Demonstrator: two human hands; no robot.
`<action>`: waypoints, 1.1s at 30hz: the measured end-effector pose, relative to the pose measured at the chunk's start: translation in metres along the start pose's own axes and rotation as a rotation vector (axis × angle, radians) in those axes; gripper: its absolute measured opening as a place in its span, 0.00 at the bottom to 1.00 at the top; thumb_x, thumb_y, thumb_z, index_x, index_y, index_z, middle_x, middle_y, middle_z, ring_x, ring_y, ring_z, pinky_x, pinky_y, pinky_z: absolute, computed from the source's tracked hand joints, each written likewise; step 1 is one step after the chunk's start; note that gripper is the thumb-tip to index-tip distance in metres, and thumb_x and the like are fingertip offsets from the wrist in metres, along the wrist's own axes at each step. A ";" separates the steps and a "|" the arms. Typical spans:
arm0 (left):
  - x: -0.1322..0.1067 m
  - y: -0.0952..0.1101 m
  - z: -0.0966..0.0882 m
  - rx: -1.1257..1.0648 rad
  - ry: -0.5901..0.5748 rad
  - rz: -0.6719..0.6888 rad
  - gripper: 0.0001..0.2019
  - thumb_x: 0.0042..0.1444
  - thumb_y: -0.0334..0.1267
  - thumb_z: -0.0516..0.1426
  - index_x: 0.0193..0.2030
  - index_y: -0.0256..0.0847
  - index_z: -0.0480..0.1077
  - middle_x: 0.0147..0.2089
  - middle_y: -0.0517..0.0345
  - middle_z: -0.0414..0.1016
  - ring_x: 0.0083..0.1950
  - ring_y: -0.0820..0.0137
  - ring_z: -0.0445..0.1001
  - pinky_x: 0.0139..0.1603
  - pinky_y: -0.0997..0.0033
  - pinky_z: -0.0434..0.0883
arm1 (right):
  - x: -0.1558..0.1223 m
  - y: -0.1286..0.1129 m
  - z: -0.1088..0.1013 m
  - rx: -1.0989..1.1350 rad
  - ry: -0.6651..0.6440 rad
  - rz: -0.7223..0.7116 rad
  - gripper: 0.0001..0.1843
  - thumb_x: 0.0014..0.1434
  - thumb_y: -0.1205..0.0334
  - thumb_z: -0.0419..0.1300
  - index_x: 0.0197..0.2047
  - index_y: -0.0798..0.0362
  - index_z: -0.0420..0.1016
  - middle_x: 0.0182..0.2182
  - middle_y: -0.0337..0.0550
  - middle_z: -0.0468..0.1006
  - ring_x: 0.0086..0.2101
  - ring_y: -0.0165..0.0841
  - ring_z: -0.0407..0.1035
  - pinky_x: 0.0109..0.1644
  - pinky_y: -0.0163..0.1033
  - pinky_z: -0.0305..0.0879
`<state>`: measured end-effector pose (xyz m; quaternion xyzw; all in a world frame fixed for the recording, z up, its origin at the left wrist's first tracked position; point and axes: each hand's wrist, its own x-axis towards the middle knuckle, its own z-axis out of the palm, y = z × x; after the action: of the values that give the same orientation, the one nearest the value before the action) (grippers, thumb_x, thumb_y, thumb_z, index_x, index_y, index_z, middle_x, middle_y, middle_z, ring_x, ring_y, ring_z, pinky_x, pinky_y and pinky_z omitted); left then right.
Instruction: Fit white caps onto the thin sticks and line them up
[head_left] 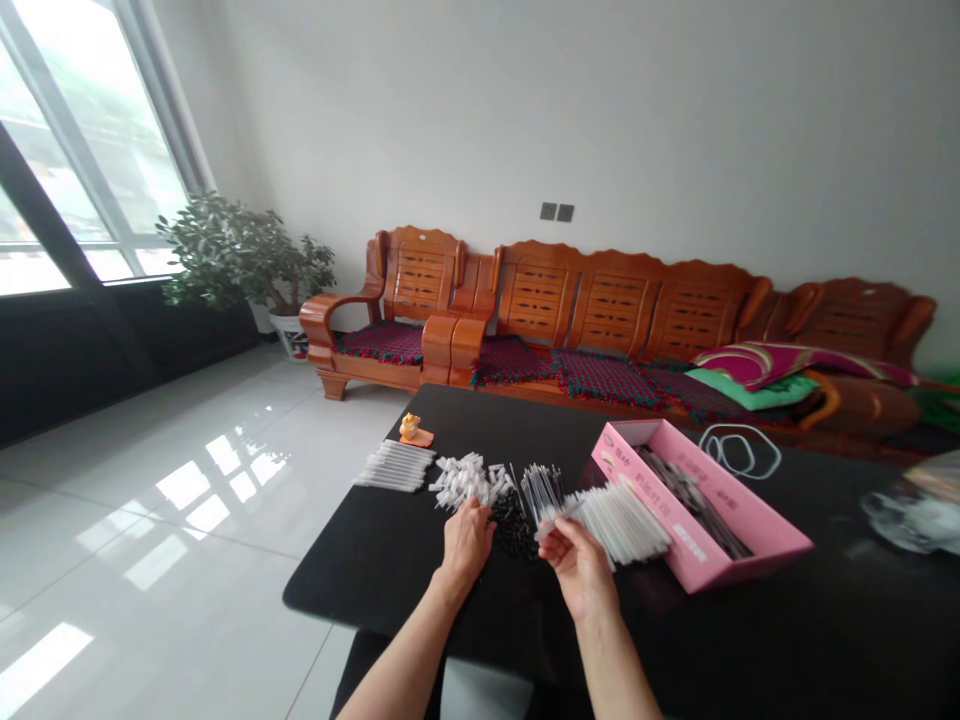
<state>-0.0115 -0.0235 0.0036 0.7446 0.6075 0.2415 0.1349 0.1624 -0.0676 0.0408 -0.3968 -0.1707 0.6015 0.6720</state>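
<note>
My left hand (466, 540) rests on the black table (390, 570), its fingers reaching into a heap of small white caps (469, 480) beside a pile of tiny black parts (514, 525); its fingertips are hidden. My right hand (576, 560) is lifted a little and pinches a thin clear tube (559, 515). Just beyond it lie a bundle of clear tubes (626, 520) and a bunch of thin refills (541, 487). A row of assembled white pens (395, 466) lies at the left.
A pink cardboard box (739, 520) with dark sticks in it lies to the right, with white rubber bands (739, 450) behind it. A small orange figure (412, 430) stands at the table's far left corner. A wooden sofa (600, 320) and a potted plant (240, 260) stand beyond.
</note>
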 end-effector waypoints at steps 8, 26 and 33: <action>0.000 0.002 0.002 -0.284 0.149 -0.068 0.05 0.49 0.29 0.59 0.33 0.40 0.74 0.34 0.58 0.75 0.33 0.71 0.72 0.37 0.74 0.63 | -0.001 0.003 0.000 0.004 0.002 0.008 0.18 0.38 0.65 0.74 0.32 0.58 0.74 0.25 0.47 0.82 0.21 0.33 0.75 0.22 0.33 0.72; -0.024 0.037 -0.033 -1.793 -0.103 -0.419 0.12 0.43 0.33 0.69 0.34 0.31 0.75 0.31 0.50 0.79 0.31 0.72 0.77 0.33 0.78 0.75 | -0.012 0.008 0.028 -0.047 0.022 -0.173 0.19 0.42 0.63 0.72 0.35 0.55 0.70 0.26 0.46 0.83 0.24 0.35 0.77 0.28 0.35 0.75; -0.024 0.042 -0.035 -1.753 -0.109 -0.396 0.14 0.41 0.36 0.70 0.33 0.30 0.75 0.27 0.53 0.77 0.28 0.73 0.76 0.31 0.77 0.75 | -0.010 0.010 0.031 -0.092 0.015 -0.202 0.20 0.43 0.61 0.72 0.36 0.55 0.69 0.27 0.46 0.83 0.24 0.36 0.77 0.29 0.36 0.75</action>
<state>0.0022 -0.0597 0.0494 0.2667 0.3152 0.5548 0.7223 0.1319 -0.0669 0.0555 -0.4125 -0.2325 0.5191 0.7116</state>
